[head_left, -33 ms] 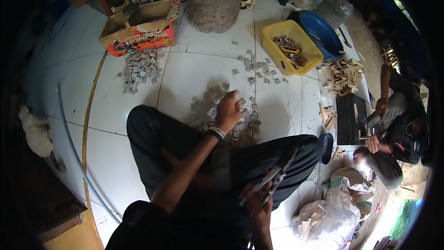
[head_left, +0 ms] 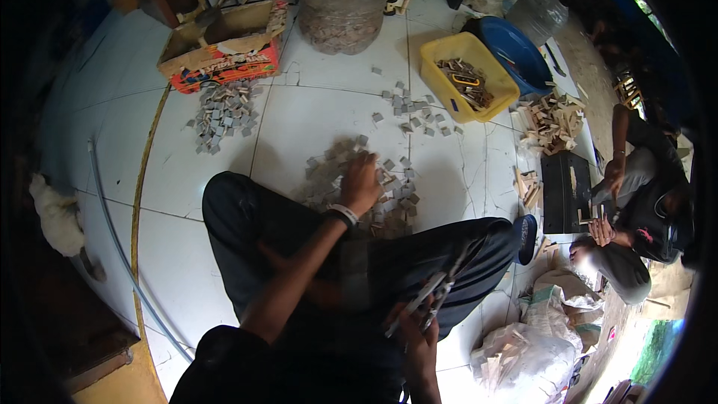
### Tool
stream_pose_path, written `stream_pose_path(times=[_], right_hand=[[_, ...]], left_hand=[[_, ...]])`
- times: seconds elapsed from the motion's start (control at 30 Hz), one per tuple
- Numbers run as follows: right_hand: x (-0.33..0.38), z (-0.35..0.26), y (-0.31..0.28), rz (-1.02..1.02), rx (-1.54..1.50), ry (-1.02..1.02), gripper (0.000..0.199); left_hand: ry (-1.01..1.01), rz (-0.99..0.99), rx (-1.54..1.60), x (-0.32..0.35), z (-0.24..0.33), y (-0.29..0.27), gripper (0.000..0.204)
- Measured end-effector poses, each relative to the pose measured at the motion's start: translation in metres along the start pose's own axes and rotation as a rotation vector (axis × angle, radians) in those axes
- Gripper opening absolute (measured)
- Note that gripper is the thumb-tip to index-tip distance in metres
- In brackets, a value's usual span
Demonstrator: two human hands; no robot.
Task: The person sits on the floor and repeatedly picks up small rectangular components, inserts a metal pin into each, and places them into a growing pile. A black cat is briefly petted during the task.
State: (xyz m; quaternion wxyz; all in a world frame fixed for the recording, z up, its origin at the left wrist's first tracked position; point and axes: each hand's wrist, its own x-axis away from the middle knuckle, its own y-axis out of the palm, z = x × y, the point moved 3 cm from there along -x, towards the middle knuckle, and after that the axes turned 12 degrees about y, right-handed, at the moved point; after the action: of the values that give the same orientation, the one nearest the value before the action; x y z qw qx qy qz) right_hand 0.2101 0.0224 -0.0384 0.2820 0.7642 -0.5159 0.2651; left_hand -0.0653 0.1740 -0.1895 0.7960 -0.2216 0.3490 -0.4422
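My left hand [head_left: 361, 183] reaches down into a loose pile of small grey square pieces [head_left: 326, 173] on the tiles between my legs. Its fingers are curled together with their tips pointing into the pile; whatever lies under them is hidden. Close to my right thigh, my right hand [head_left: 420, 335] is closed round a metal tool with two long arms [head_left: 428, 294], shaped much like pliers. The tool's arms point up and to the right, slightly apart. Beyond the pile lie more grey pieces, one heap [head_left: 222, 117] at the left and a scatter [head_left: 420, 111] at the right.
A torn cardboard box [head_left: 224, 63], a big clear plastic jar [head_left: 344, 11], a yellow basin [head_left: 432, 67] and a blue basin [head_left: 532, 52] stand ahead. Wood offcuts [head_left: 553, 121] lie at the right, near another person [head_left: 636, 179]. At the left are a hose [head_left: 112, 236] and a white cat [head_left: 56, 217].
My left hand has shifted slightly to the left, and its fingers, spread a little before, now bend in over the pile. My right hand still holds the tool.
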Motion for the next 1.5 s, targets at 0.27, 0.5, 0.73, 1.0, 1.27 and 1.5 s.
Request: stream_pose_path(times=[0.27,0.5,0.73,1.0,1.27,1.5], right_hand=[[0.006,0.001,-0.003,-0.008,0.132,-0.011,0.050],[-0.001,-0.022,0.004,-0.046,0.348,-0.119,0.056],[-0.009,-0.015,0.022,-0.122,0.552,-0.213,0.058],[0.002,-0.024,0.040,-0.121,0.651,-0.245,0.058],[0.005,-0.029,0.043,-0.095,0.697,-0.296,0.056],[0.005,-0.029,0.044,-0.184,0.580,-0.237,0.054]], left_hand=[[0.221,-0.231,-0.021,0.023,-0.020,-0.036,0.030],[-0.054,-0.097,0.674,0.027,0.022,-0.087,0.013],[-0.073,0.122,0.667,0.066,0.088,-0.138,0.019],[0.125,0.235,0.409,0.073,0.115,-0.163,0.021],[0.188,0.190,0.357,0.069,0.120,-0.167,0.024],[0.134,0.191,0.422,0.076,0.109,-0.164,0.021]])
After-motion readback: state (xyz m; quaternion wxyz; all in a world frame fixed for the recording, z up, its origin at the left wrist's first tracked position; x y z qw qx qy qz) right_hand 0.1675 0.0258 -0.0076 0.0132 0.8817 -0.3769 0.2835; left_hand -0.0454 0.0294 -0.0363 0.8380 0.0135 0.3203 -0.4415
